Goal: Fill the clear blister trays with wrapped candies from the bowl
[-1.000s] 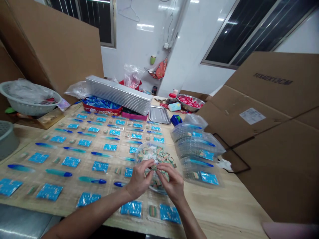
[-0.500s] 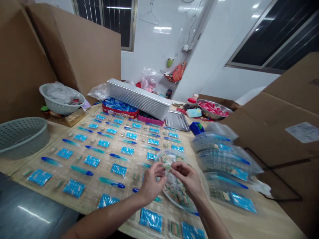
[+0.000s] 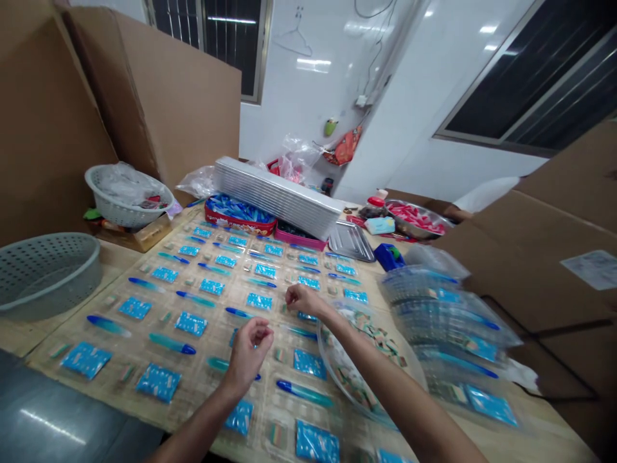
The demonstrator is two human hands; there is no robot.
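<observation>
Mainly, small striped pieces [image 3: 385, 341] are gathered in a clear round bowl [image 3: 415, 363], together with some white material, and the bowl is partly covered from view by the right forearm. Other such pieces are laid singly in compartments of the clear plastic trays [image 3: 284, 418], which are arranged in rows to the left of the bowl. In many of these trays, a blue packet [image 3: 317, 442] and a blue pen [image 3: 303, 393] are also contained. The right hand [image 3: 306, 301] is stretched over a tray beyond the bowl; its fingers are bent downward and brought close together, but whether a piece is grasped cannot be told. The left hand [image 3: 250, 350] is held nearer, above the trays, with its fingers curled; whether anything is gripped there also cannot be told. On the right side of the bench [image 3: 544, 431], filled clear packs [image 3: 448, 347] are piled up. Farther back, a red tin [image 3: 226, 220] is filled with blue items, and a silvery ribbed stack [image 3: 279, 196] is placed just behind it. At the left, a perforated basket [image 3: 53, 276] is seen.
</observation>
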